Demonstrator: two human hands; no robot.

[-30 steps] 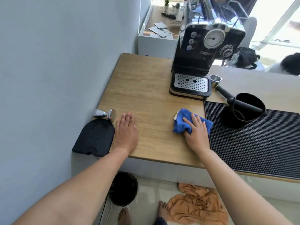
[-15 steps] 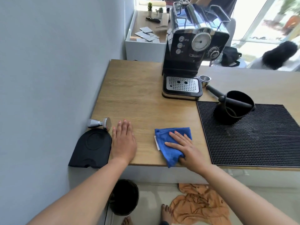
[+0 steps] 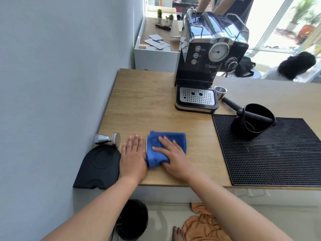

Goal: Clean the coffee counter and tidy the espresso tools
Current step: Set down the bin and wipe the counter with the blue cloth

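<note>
The wooden table (image 3: pixel 147 105) carried a black mat (image 3: pixel 278 153) at 3 o'clock and an espresso machine (image 3: pixel 208 66) at 12. A knock box (image 3: pixel 251 122) stood on the mat's far corner, hiding the end of a portafilter (image 3: pixel 224 94). At 9 o'clock a tamping pad (image 3: pixel 99 167) overhung the table's near edge, a tamper (image 3: pixel 107 138) lying on its side just beyond it. The right hand (image 3: pixel 172 159) pressed flat, fingers spread, on a folded blue cloth (image 3: pixel 166 145) near the front edge, covering much of it. The left hand (image 3: pixel 133 159) lay flat, empty, touching the cloth's left edge.
</note>
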